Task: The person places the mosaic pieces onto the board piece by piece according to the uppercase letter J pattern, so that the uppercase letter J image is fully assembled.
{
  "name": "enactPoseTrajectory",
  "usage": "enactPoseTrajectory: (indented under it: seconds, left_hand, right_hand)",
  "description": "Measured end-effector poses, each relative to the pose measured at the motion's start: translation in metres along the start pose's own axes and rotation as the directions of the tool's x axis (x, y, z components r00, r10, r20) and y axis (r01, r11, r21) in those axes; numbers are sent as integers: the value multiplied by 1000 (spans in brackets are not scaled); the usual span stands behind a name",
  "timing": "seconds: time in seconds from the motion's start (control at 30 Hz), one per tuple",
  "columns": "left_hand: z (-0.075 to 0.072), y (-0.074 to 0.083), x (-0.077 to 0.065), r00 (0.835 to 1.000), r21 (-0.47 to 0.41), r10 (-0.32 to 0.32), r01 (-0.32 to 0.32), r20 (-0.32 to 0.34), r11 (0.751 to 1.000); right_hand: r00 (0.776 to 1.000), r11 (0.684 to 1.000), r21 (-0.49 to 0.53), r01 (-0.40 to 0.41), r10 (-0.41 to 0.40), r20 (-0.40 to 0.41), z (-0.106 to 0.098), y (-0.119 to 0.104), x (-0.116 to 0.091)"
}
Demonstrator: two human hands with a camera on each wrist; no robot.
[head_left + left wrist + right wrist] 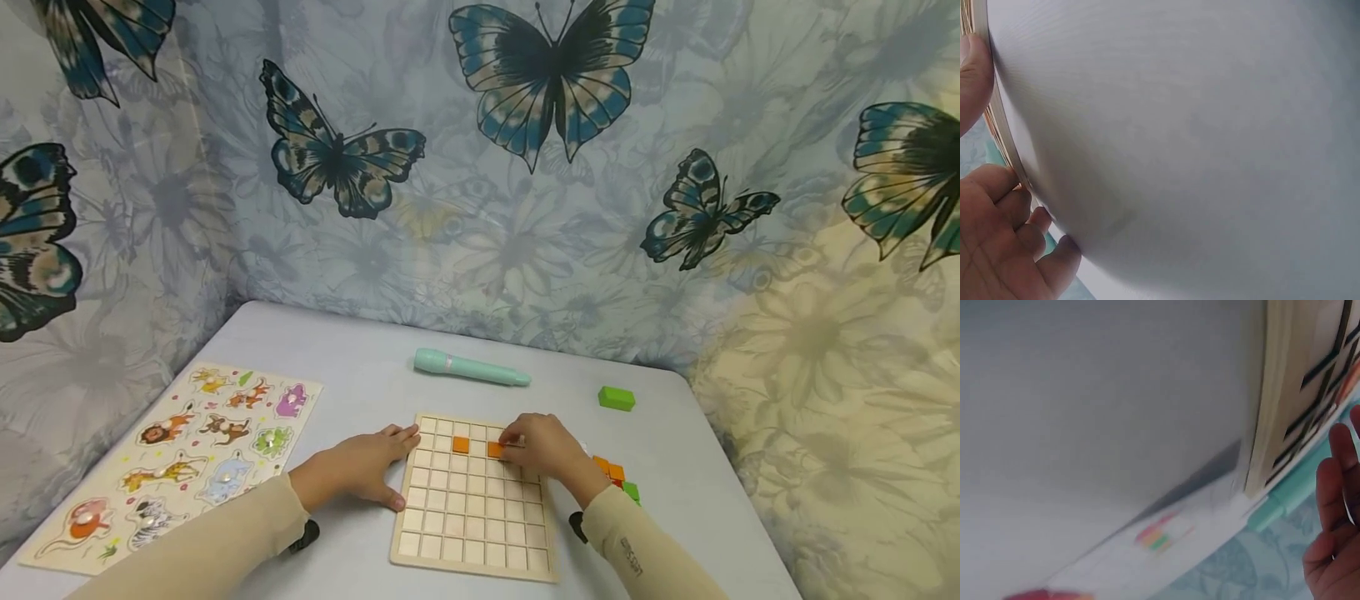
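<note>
A wooden grid board [475,504] with pale square cells lies in front of me. My left hand [363,468] rests at its left edge, fingers spread; in the left wrist view the thumb [974,78] touches the board's rim. My right hand [551,450] is over the upper right of the board, thumb and finger pinching an orange square tile [495,450] at a cell. Another orange tile [461,444] sits in a cell to the left. The right wrist view shows only part of the hand and a sliver of orange.
Orange, red and green blocks [615,471] lie right of the board, partly behind the right wrist. A green block [617,398] stands farther back. A mint microphone-shaped object [471,367] lies behind the board. An animal puzzle board [180,454] is at the left.
</note>
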State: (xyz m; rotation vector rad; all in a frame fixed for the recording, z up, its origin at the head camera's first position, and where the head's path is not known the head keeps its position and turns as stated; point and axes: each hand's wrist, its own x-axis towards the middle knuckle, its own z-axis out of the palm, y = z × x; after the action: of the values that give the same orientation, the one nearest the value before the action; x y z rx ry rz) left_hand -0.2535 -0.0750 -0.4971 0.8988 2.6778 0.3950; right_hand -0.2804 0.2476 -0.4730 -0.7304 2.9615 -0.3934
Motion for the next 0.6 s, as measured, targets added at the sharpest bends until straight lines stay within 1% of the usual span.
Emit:
enactPoseTrajectory:
  seconds: [0.07, 0.1, 0.17, 0.23, 0.33, 0.4, 0.5, 0.6]
  left_hand:
    - [-1, -1, 0, 1000, -2, -8, 8, -1, 1000]
    - [-2, -1, 1, 1000, -3, -9, 9, -1, 1000]
    - [-3, -2, 0, 1000, -8, 2, -2, 2, 1000]
    - [-3, -2, 0, 1000, -9, 15, -15, 4, 1000]
    - [-1, -2, 0, 1000, -1, 27, -27, 11, 1000]
    - [-1, -2, 0, 1000, 3, 24, -24, 16, 1000]
    - [-4, -2, -1, 1000, 10, 11, -11, 18, 1000]
    - [-5, 0, -3, 1000, 10, 4, -5, 29, 1000]
  right_hand:
    - [1000, 1000, 1, -10, 10, -25, -7, 9, -10]
    - [999, 999, 8, -31, 31, -38, -11, 15, -16]
    - [993, 994, 11, -105, 105, -59, -19, 31, -32]
    - [979, 981, 4, -195, 195, -59, -26, 52, -51]
    - [947, 947, 1, -322, 322, 6, -34, 83, -79]
    - [928, 929, 10, -371, 370, 52, -38, 100, -94]
    - [905, 906, 59, -420, 413, 98, -42, 118, -110]
    - [901, 898, 89, -431, 421, 107, -43, 128, -123]
